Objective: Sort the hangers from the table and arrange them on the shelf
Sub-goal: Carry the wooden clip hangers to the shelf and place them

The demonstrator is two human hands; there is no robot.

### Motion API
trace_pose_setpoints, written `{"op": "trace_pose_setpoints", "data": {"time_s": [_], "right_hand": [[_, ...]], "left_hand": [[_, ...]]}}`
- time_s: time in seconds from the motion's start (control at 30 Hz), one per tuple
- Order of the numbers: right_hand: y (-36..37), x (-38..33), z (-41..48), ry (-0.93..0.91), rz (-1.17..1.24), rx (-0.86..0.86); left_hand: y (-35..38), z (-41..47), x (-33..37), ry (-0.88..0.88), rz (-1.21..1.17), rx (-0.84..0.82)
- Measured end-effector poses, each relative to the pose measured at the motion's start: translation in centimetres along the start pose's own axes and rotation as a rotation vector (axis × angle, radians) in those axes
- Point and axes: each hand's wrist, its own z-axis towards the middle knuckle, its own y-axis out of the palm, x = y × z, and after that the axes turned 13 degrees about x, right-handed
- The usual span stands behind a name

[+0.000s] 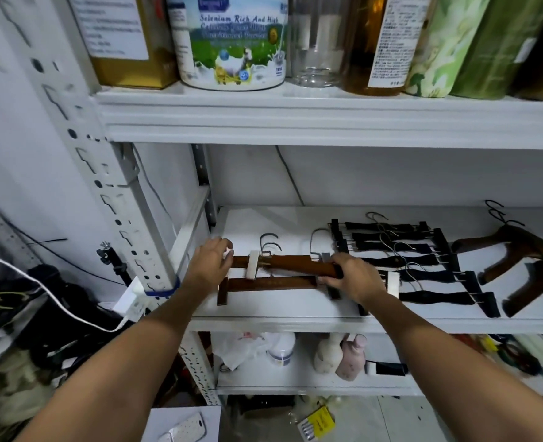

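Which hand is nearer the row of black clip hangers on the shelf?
Right. The right hand grips the right end of the brown hanger, just beside the black clip hangers; the left hand holds its left end, farther away.

This looks like a cluttered home storage corner. A white slotted steel rack [82,161] carries household goods. A milk-powder tin [232,43], a glass jar [316,43] and an amber bottle [375,43] stand on the top shelf [295,116]. Hangers [407,260] lie in rows on the middle one, with toiletry bottles [340,355] below. At the left are a power strip [133,301] and loose cables [40,283].
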Motion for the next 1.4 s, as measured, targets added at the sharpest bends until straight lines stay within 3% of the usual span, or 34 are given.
{"op": "trace_pose_setpoints", "data": {"time_s": [0.1,0.33,0.53,0.73,0.8,1.07,1.4], "right_hand": [[1.2,-2.1,-0.4,-0.087,-0.036,-0.054],[4.6,-4.6,-2.0,-0.181,-0.016,-0.159],[6.3,-4.4,-2.8,-0.171,0.01,-0.136],[6.8,-4.8,-2.9,-0.124,0.005,-0.036],[7.0,-5.1,-2.9,-0.051,0.013,-0.074],[8.9,-5.1,-0.2,-0.038,-0.078,-0.171],[8.5,-5.6,2.0,0.015,-0.071,-0.265]], "left_hand": [[-0.9,0.5,0.0,-0.007,0.029,-0.01],[0.6,-2.9,1.3,0.102,0.068,-0.263],[3.1,-5.6,0.9,0.172,0.235,-0.438],[4.4,-4.8,0.8,0.144,0.323,-0.481],[4.3,-4.3,0.8,0.142,0.34,-0.495],[4.9,-1.6,0.5,0.1,0.412,-0.589],[5.7,0.1,0.0,0.127,0.393,-0.542]]}}
